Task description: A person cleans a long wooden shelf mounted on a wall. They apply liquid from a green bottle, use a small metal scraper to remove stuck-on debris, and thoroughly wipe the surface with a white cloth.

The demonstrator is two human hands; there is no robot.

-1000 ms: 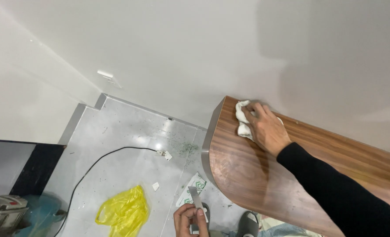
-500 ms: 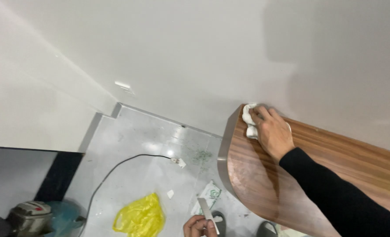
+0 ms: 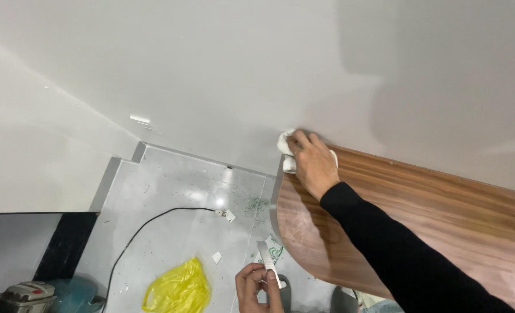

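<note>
Sliding further along, my right hand (image 3: 312,165) had pushed the white cloth (image 3: 285,152) from mid-top to the far left corner of the wooden counter (image 3: 419,226), fingers pressed flat on it against the wall (image 3: 222,75). My left hand (image 3: 257,287) pinched a small white strip (image 3: 266,258) near me. Below lay grey floor (image 3: 170,197), a black cable (image 3: 153,223) and a yellow bag (image 3: 179,287).

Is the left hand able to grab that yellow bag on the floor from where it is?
Probably not without bending down. The left hand is up near the body, already holding a small white strip, and the yellow bag lies apart on the floor far below it.
</note>
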